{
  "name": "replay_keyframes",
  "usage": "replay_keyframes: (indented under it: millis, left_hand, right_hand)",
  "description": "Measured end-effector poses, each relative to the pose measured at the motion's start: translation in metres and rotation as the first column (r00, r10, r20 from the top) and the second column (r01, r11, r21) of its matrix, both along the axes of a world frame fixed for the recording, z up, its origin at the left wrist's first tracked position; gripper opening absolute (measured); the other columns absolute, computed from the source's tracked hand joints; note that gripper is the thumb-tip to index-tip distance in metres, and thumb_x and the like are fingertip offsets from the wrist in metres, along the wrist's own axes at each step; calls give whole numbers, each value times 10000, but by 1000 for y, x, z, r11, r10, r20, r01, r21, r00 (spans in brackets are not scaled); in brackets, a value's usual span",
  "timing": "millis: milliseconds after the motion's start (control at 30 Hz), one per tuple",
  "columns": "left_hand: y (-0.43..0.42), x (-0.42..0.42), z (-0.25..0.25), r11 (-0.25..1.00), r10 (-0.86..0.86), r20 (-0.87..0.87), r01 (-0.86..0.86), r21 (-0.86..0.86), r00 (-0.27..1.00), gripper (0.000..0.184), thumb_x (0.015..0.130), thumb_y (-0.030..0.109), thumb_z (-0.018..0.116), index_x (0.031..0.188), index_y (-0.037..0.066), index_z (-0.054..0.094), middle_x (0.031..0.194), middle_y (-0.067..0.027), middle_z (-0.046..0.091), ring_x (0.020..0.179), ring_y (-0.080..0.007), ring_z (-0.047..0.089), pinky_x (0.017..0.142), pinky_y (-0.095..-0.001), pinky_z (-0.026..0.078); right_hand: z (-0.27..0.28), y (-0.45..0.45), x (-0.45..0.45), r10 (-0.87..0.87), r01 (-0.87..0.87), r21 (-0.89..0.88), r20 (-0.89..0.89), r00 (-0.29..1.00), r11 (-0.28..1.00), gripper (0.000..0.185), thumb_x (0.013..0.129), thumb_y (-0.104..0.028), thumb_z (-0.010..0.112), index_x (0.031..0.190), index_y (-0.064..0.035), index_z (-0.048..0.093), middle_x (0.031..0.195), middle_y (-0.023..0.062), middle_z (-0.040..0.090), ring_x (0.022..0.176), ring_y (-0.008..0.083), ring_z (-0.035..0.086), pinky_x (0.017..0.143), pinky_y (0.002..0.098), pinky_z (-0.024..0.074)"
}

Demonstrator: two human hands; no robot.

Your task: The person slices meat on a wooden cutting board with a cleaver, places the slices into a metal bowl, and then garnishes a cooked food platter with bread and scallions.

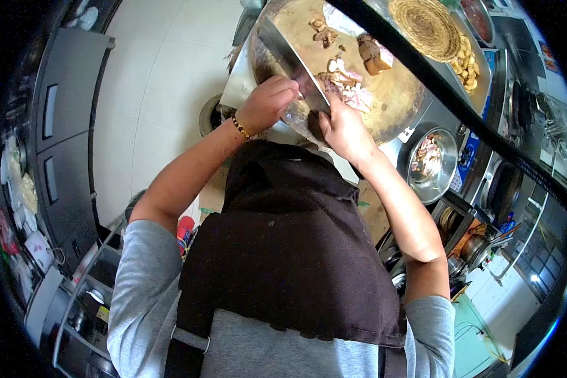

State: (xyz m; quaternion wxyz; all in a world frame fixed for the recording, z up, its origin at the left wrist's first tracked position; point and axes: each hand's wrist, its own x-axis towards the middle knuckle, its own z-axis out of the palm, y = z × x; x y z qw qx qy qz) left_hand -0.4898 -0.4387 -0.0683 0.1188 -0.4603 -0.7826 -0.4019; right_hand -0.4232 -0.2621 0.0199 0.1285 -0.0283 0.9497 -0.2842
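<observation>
My right hand [346, 129] is wrapped round the handle end of a wide cleaver [294, 63], whose blade slants up and left over a round wooden chopping board [397, 104]. Left of the blade, my left hand [272, 103] is closed, its fingertips near the flat of the blade; what they hold, if anything, is too small to name. Chopped meat pieces [346, 85] lie just right of the blade. Farther up the board are smaller brown pieces [323, 33] and a larger brown chunk [375, 55].
A metal bowl [432, 165] with cut meat stands right of the board. Beyond it are a woven round mat [424, 28] and a tray of yellowish pieces [466, 66]. A black strap [447, 94] crosses the upper right. Grey cabinets [69, 82] line the left.
</observation>
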Motion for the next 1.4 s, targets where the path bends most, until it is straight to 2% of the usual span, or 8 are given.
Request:
replay_keyframes:
  millis: [300,400,733,833,900,1033,1200,1400]
  left_hand:
    - [0,4,3,995,76,6,-76,63,997,86,699,-8,569,782,-3,548,862,-111,558,811,-285,541,730,-356,450]
    - [2,3,-1,993,76,17,-78,92,997,80,702,-9,569,780,-1,551,859,-108,557,811,-284,541,728,-356,449]
    - [-2,5,-4,995,58,44,-61,74,997,113,685,-19,577,794,5,567,841,-99,553,784,-281,538,703,-356,453]
    - [0,4,-1,993,77,1,-77,85,997,99,694,-6,585,792,6,567,837,-99,553,781,-281,537,702,-354,453]
    - [1,5,-3,989,99,-17,-96,112,995,98,695,-5,592,788,10,565,843,-99,552,783,-275,535,703,-352,453]
    - [2,3,-7,996,77,-22,-77,35,997,104,689,-10,598,784,9,560,846,-101,551,785,-273,534,706,-351,454]
    - [-1,6,-5,995,52,78,-59,82,996,96,694,-23,593,776,5,550,837,-107,546,785,-281,532,709,-346,453]
    - [-2,6,-1,995,80,89,-85,57,993,108,692,-33,604,775,5,547,833,-111,544,772,-290,525,694,-354,450]
  right_hand:
    - [28,-3,4,-21,5,75,206,978,997,318,794,-42,528,1102,16,471,861,283,573,863,424,569,744,432,458]
    - [-3,-7,2,-12,12,3,8,1000,1000,322,791,-45,529,1102,13,472,872,288,569,871,435,558,740,441,458]
    - [45,6,-1,2,7,-30,286,958,1000,318,798,-64,528,1103,8,477,878,269,582,864,407,576,769,433,455]
    - [2,-9,5,13,-12,17,-66,998,1000,287,787,-52,530,1063,13,484,858,273,581,857,418,571,743,445,458]
    - [-1,-10,0,-45,47,-22,83,996,999,272,783,-53,531,1042,15,488,864,278,577,866,421,563,750,445,454]
    - [-4,0,-2,13,-16,-33,-94,995,999,271,785,-54,528,1044,15,489,851,274,580,834,424,569,736,442,459]
    - [30,5,1,-42,54,-48,230,972,997,265,796,-80,524,1045,6,497,817,246,587,809,388,588,743,427,460]
    - [-6,-9,-3,-122,125,-44,60,991,991,255,789,-93,537,1023,6,516,767,209,603,798,373,600,746,408,462]
